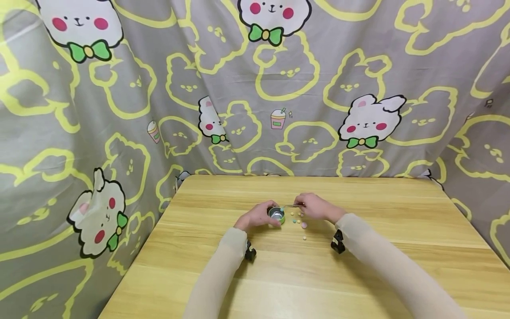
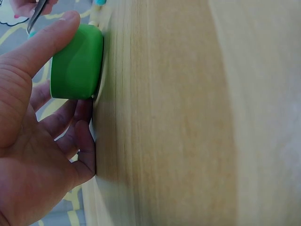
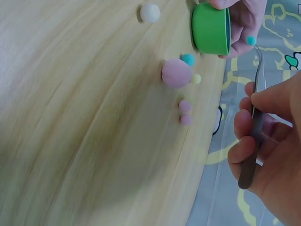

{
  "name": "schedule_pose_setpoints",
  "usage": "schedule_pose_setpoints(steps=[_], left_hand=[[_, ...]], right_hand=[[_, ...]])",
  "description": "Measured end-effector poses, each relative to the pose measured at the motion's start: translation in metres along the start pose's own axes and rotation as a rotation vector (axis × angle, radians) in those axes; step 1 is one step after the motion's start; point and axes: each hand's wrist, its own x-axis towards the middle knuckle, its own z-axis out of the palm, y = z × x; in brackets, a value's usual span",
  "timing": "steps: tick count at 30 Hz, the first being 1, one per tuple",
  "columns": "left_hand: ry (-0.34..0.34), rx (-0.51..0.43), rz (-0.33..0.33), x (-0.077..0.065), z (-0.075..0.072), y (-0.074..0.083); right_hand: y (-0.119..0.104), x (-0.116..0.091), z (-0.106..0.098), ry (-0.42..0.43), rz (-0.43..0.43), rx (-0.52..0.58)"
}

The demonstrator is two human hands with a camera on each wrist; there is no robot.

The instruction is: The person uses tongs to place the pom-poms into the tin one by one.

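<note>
My left hand [image 1: 260, 215] holds a small green bowl [image 2: 77, 63] on the table, thumb on one side and fingers round the other. Its silvery inside [image 1: 276, 214] faces up in the head view. In my right hand [image 3: 275, 127] I grip a pair of dark metal tweezers [image 3: 256, 125]. Their bent tips pinch a small turquoise ball [image 3: 251, 40] close to the bowl's rim. Beside the bowl lie a larger pink ball [image 3: 177, 73], another turquoise ball [image 3: 187, 59], a pale yellow ball [image 3: 195, 78], two small pink balls and a whitish ball [image 3: 150, 13].
The loose balls lie scattered on the wooden table [image 1: 358, 274], right of the bowl in the head view. A grey patterned curtain [image 1: 247, 79] hangs behind the table and along its sides. Dark camera mounts [image 1: 338, 241] sit on both wrists.
</note>
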Motion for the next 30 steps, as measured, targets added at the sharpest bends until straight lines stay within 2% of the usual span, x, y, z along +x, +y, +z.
schedule_pose_setpoints(steps=[17,30], left_hand=[[0.001,-0.010,0.001,-0.001,-0.001,0.000],[-0.001,0.005,0.007,0.001,-0.001,-0.002]], right_hand=[[-0.002,0.007,0.009,-0.111,0.088,-0.012],[-0.003,0.004,0.012,-0.109,0.114,0.001]])
